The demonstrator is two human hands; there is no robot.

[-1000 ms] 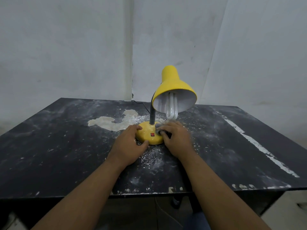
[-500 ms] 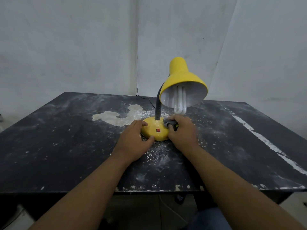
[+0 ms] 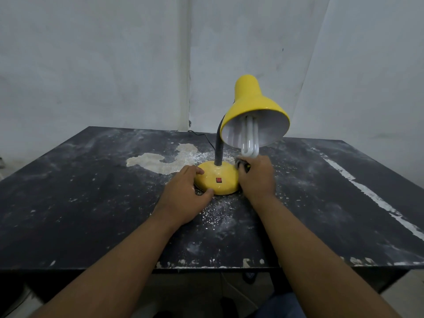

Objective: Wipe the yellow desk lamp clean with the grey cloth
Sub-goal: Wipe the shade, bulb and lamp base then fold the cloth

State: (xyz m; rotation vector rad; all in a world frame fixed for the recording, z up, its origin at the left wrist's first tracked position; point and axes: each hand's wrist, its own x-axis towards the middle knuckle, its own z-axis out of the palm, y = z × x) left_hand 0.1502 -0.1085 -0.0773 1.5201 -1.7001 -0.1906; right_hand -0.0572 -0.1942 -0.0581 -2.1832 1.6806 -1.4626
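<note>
Standing near the middle of the dark counter (image 3: 68, 214), the yellow desk lamp (image 3: 251, 111) is seen upright, its round base (image 3: 218, 177) flat on the surface and its dark flexible neck (image 3: 218, 150) rising to a shade tipped toward the camera. A white folded-tube bulb (image 3: 250, 138) hangs out of the shade. A small red switch (image 3: 218, 180) is set in the front of the base. The left hand (image 3: 183, 196) is laid against the left side of the base, fingers spread around its rim and thumb at its front edge, bracing it without closing fully. The right hand (image 3: 257, 177) is curled shut on the grey cloth (image 3: 238, 163), which is pressed to the right rear of the base; only a small bunched corner is visible past the fingers. White powder (image 3: 215, 212) is scattered over the counter around and in front of the base, and a pale worn patch (image 3: 160, 159) lies to its left. A black cord (image 3: 202, 136) trails back toward the wall.
</note>
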